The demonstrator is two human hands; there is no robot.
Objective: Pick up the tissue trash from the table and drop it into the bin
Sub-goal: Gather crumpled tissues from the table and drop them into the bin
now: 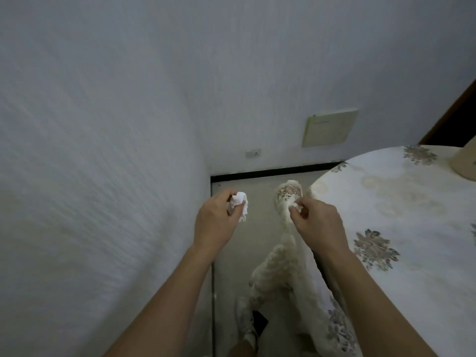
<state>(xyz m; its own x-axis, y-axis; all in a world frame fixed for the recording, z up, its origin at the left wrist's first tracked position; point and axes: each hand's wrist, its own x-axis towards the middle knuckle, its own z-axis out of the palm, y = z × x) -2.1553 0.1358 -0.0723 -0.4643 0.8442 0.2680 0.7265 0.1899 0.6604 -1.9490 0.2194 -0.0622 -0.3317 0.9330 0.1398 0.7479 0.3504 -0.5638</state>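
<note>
While the left hand [219,220] curls its fingers round a crumpled tissue wad [240,206], the right hand [319,222] pinches a smaller tissue scrap [296,208] between thumb and fingertips. Both hands hang over the floor [247,243], just off the edge of the bench [412,207] with its floral cloth. So the trash is off the bench and in hand, but no bin shows anywhere in view. The main risk, as I judge it, lies with the right hand's scrap: the hold looks light and only a bit of the scrap shows, so a swing of the arm could let it slip to the floor near the shoe [244,323]. The draped cloth corner [289,190] just beside that hand could also snag the fingers
</note>
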